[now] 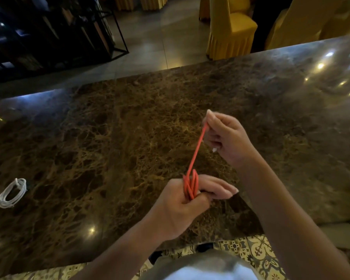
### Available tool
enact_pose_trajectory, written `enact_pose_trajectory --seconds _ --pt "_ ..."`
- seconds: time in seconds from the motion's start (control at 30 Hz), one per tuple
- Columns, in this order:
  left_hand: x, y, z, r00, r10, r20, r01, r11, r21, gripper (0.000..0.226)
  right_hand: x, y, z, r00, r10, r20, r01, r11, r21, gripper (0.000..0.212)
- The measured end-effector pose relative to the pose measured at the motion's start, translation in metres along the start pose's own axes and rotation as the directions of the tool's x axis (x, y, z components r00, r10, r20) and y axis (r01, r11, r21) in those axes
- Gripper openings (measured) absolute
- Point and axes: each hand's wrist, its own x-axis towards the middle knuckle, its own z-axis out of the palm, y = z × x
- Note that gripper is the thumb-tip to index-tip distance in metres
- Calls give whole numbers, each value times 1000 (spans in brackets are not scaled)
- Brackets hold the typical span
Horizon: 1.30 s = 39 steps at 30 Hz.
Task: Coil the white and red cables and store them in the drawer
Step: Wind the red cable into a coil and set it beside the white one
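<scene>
The red cable (196, 150) is partly wound in several loops around the fingers of my left hand (182, 203), which holds the bundle above the near part of the marble counter. A straight length of it runs up to my right hand (224, 136), which pinches the cable's free part between thumb and fingers. The white cable (12, 193) lies coiled in a small bundle on the counter at the far left, apart from both hands. No drawer is in view.
The dark brown marble counter (129, 128) fills most of the view. Beyond its far edge stand yellow-covered chairs (230, 29) and a black metal rack (49, 33). Patterned floor tiles (257, 251) show below the counter's near edge.
</scene>
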Motion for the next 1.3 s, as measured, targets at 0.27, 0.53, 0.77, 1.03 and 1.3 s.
enact_pose_trajectory --seconds 0.27,0.53,0.77,1.03,1.3 --pt "16 41 -27 988 147 49 -151 985 83 30 -39 38 15 977 195 85 -174 962 -210 53" --pt "26 39 -38 998 65 -1 -65 993 -95 84 -60 56 31 934 320 158 -322 947 -16 37" --pt "35 28 -53 988 77 -136 -91 991 -99 97 -71 31 40 956 261 136 -182 887 -425 43" --pt "36 18 -59 986 3 -164 -28 988 -152 112 -85 8 61 965 74 251 203 393 -897 35" --pt "34 21 -63 954 -51 -296 -3 984 -177 113 -97 1 77 983 -114 147 181 393 -902 26"
